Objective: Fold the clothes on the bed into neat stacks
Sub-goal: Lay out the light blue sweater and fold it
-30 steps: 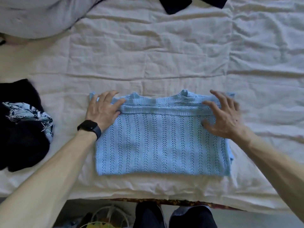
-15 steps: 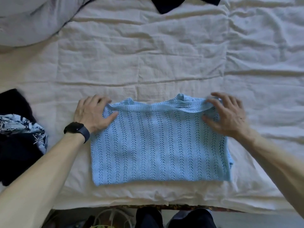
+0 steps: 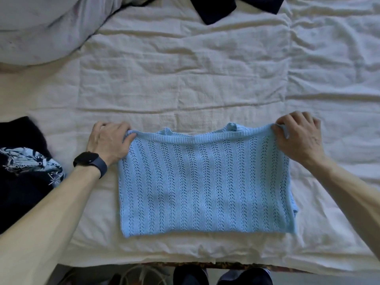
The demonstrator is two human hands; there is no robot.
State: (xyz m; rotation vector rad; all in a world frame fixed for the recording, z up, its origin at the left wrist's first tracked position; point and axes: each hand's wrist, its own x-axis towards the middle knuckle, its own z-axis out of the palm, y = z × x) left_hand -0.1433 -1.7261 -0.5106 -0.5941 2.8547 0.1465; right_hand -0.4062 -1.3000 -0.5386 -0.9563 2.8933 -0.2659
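L hand (image 3: 109,140) & R hand (image 3: 298,138) each pinch a far corner of the blue knit (image 3: 205,186) lying mid-bed (image 3: 185,83), near edge; uneven pull prob skews fold, stretchy knit sags.

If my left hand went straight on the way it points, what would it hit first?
The left hand would cross bare sheet, then likely reach the dark garment at the far edge.

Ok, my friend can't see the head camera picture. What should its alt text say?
A left hand and a right hand grip the far corners of a folded light blue sweater lying on a wrinkled cream bed sheet. A pile of dark clothes sits at the left edge.
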